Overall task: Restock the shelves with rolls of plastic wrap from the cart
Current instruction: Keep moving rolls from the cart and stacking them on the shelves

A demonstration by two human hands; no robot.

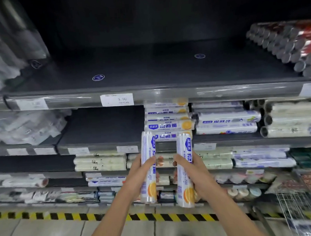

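My left hand [138, 170] grips one white roll of plastic wrap [149, 186] with blue lettering and an orange picture, held upright. My right hand [194, 171] grips a second matching roll [185, 186], also upright, a short gap apart from the first. Both rolls are raised in front of the shelving, just below a stack of the same rolls [168, 125] lying flat on the second shelf [101, 133]. The cart [299, 206] shows as wire mesh at the lower right.
The dark top shelf [148, 71] holds only red-and-silver rolls [288, 46] at its right and clear packs at its left. Other wrap rolls [227, 123] lie right of the stack. Lower shelves are crowded. Yellow-black tape [66, 215] marks the floor edge.
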